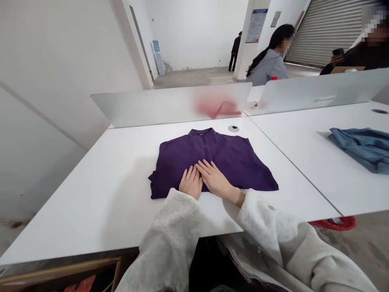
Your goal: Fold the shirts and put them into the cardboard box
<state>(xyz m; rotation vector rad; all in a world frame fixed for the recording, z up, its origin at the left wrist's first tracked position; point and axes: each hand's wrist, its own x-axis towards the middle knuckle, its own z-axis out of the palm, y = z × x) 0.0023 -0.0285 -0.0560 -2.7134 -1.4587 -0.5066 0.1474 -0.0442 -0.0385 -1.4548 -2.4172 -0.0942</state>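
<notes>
A purple collared shirt (234,158) lies folded on the white table (91,194), its collar pointing away from me. My left hand (191,182) rests flat on the shirt's lower middle, fingers stretched forward. Beside it, my right hand (214,178) also lies flat on the fabric, its fingers reaching toward the collar and its fingertips close to those of the left. Neither hand grips the cloth. At the shirt's left side a bit of fabric sticks out near the lower corner.
Frosted dividers (152,107) stand along the table's far edge. A blue folded garment (364,148) lies on the adjoining table at right. Below the front edge are an open box (115,269) and a red bag (346,223). Several people are beyond the dividers.
</notes>
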